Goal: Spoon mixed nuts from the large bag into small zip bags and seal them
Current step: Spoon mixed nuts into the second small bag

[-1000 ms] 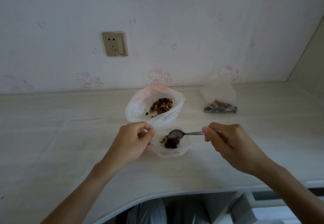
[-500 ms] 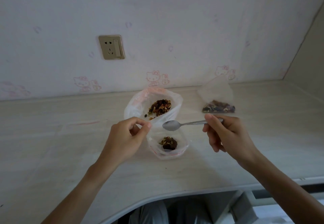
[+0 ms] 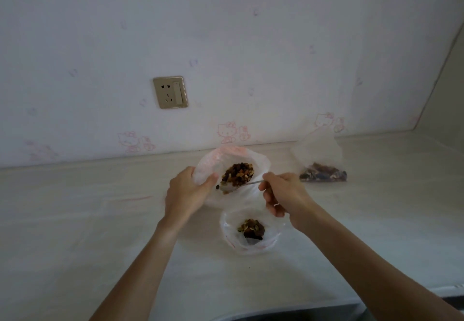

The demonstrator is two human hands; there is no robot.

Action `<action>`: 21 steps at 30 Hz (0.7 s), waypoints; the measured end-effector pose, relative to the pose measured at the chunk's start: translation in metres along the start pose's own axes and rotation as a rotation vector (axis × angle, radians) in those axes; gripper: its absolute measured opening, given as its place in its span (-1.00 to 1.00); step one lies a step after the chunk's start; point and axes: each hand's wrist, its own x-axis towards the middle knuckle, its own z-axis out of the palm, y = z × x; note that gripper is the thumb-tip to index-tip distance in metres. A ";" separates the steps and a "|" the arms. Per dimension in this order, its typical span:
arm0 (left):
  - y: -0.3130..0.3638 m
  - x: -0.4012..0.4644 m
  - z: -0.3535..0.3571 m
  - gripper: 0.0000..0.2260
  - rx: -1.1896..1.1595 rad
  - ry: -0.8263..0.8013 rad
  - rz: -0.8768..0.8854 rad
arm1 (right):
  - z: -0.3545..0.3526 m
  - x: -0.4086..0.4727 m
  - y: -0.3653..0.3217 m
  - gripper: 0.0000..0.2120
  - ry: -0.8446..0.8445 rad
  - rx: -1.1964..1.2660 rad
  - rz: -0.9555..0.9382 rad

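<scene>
Metal, thin and grey, the spoon (image 3: 241, 185) lies with its long axis running left from the right hand (image 3: 281, 192), which pinches the handle end; the bowl sits low inside the large bag (image 3: 213, 167), at the near edge of the mixed nuts (image 3: 238, 173). The left hand (image 3: 187, 194) grips the bag's near-left rim, holding the mouth wide. The small zip bag (image 3: 251, 232) stands open on the counter (image 3: 88, 220) just nearer the person, below the right hand, with a little heap of nuts in it. My guess is the loaded spoon must travel back and down towards it. A filled bag (image 3: 321, 167) rests well to the right near the wall; nothing blocks the way.
</scene>
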 end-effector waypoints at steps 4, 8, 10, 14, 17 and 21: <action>0.004 0.007 0.007 -0.63 -0.079 0.013 0.093 | 0.006 0.012 0.000 -0.71 0.062 -0.088 0.052; 0.008 0.009 0.011 -0.57 -0.136 0.043 0.237 | 0.009 0.023 0.004 -0.74 0.093 -0.064 0.125; 0.009 0.011 0.012 -0.56 -0.151 0.044 0.285 | 0.011 0.027 0.006 -0.75 0.101 -0.054 0.156; 0.015 0.011 0.012 -0.59 -0.204 0.050 0.362 | 0.016 0.032 0.008 -0.76 0.116 -0.043 0.181; 0.016 0.007 0.013 -0.58 -0.228 0.062 0.403 | 0.019 0.034 0.009 -0.73 0.142 -0.018 0.165; 0.014 0.008 0.014 -0.70 -0.240 0.049 0.392 | 0.023 0.036 0.012 -0.67 0.171 -0.034 0.085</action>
